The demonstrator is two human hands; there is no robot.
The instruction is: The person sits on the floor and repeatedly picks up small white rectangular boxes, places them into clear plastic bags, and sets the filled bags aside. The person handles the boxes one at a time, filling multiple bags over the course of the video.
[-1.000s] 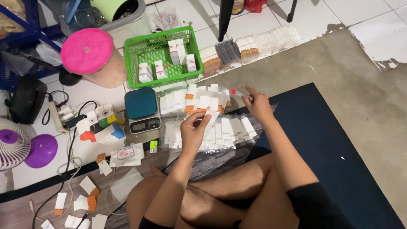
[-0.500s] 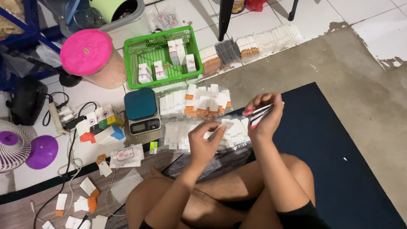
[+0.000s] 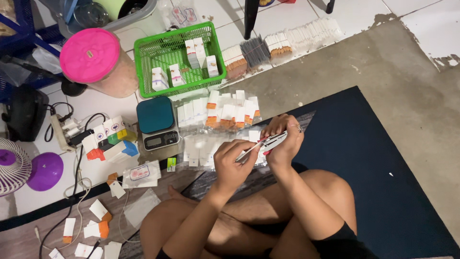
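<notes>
I sit cross-legged on the floor. My right hand (image 3: 283, 140) grips a small stapler-like tool (image 3: 274, 142) with a red part. My left hand (image 3: 234, 163) pinches a thin white card or packet (image 3: 249, 151) and holds its end at the tool's mouth. Both hands meet above rows of small white and orange packets in clear plastic (image 3: 216, 125) laid on the floor in front of my knees.
A small digital scale (image 3: 157, 123) stands left of the packets. Behind it are a green basket (image 3: 207, 33) with little boxes and a pink-lidded jar (image 3: 91, 55). Loose boxes, a power strip, cables and a fan lie at left. A dark blue mat (image 3: 373, 182) lies at right.
My right hand lifted the tool from the far packets and pulled back toward me. My left hand rose from the packets with a card and joined it.
</notes>
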